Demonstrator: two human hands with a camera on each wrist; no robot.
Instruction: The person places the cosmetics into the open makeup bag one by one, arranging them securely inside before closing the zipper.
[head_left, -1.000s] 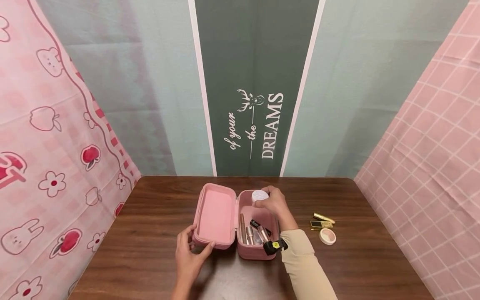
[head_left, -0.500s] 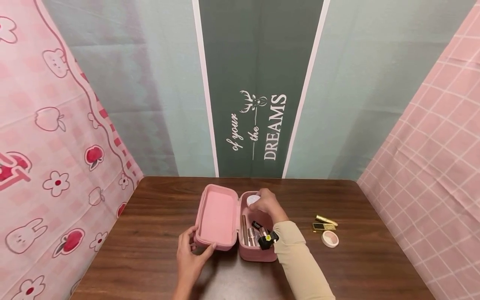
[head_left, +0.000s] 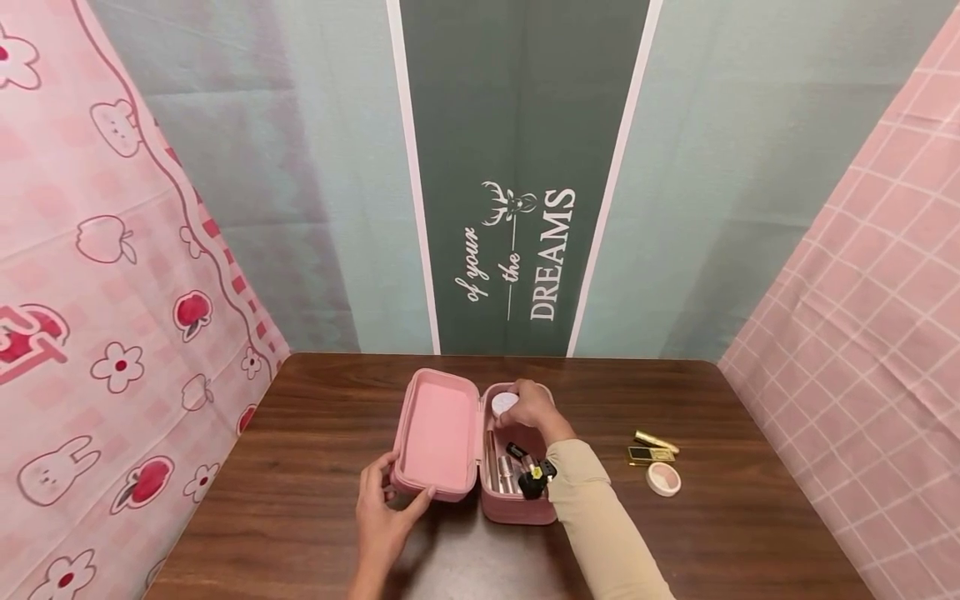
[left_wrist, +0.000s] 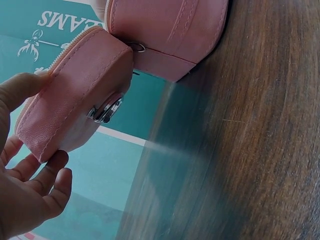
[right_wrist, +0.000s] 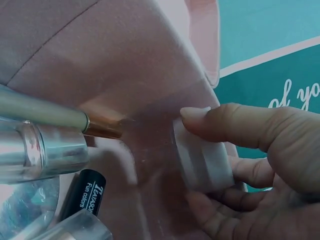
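A pink cosmetic case (head_left: 517, 510) stands unzipped on the table, its lid (head_left: 438, 433) swung out to the left. My left hand (head_left: 381, 508) grips the lid's near left corner, thumb on the rim and fingers beneath; the left wrist view shows a metal clasp (left_wrist: 106, 109) on the lid's outside. Inside the case's far end, my right hand (head_left: 531, 406) pinches a round white jar (right_wrist: 204, 157) between thumb and fingers. Beside it in the case lie a slim brush-like stick (right_wrist: 45, 110), a clear-and-silver tube (right_wrist: 50, 152) and a black tube with lettering (right_wrist: 86, 195).
On the wooden table (head_left: 300, 500) to the right lie a gold tube (head_left: 656, 442), a gold-and-black compact-like piece (head_left: 651, 455) and a round white pan of powder (head_left: 663, 479). Fabric curtains (head_left: 502, 125) hang behind the table and on both sides.
My right hand has moved the white jar left and lower into the case's far left corner. The left hand keeps its grip on the lid. The head view has shifted slightly.
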